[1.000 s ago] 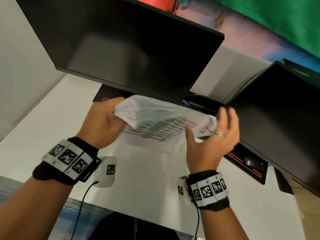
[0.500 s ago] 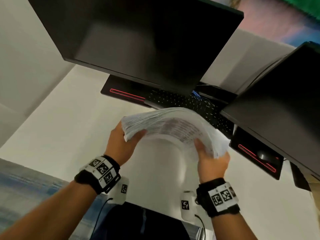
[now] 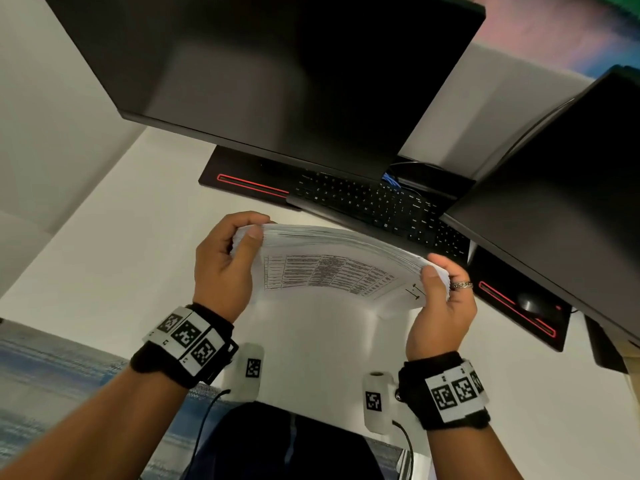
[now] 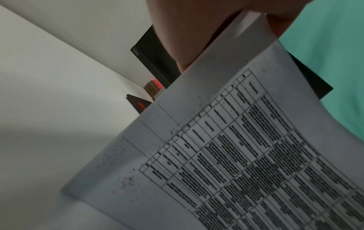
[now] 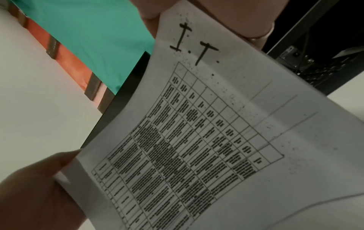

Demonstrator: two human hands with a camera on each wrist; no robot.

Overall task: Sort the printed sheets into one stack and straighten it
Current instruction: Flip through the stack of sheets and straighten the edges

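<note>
A thick stack of printed sheets [image 3: 332, 268] is held on edge above the white desk [image 3: 114, 258], bowed upward in the middle, its near face showing a printed table. My left hand [image 3: 225, 261] grips the stack's left end, thumb on the near face. At the right end, my right hand [image 3: 440, 299] grips it with the thumb in front and a ring on one finger. The left wrist view shows the sheet with the table [image 4: 236, 155] pinched under my fingers [image 4: 189, 31]. In the right wrist view the same sheet [image 5: 197, 140] carries the handwritten letters "I.T." near my fingers [image 5: 236, 14].
A black keyboard [image 3: 374, 202] on a black mat with red stripes [image 3: 249, 183] lies just beyond the stack. A large dark monitor [image 3: 270, 71] hangs above it, a second one [image 3: 561, 195] at the right over a mouse [image 3: 528, 303].
The stack has gone from a loose, folded bundle in my left hand to being gripped at both ends. My right hand closed on its right end; both hands drew nearer to me.
</note>
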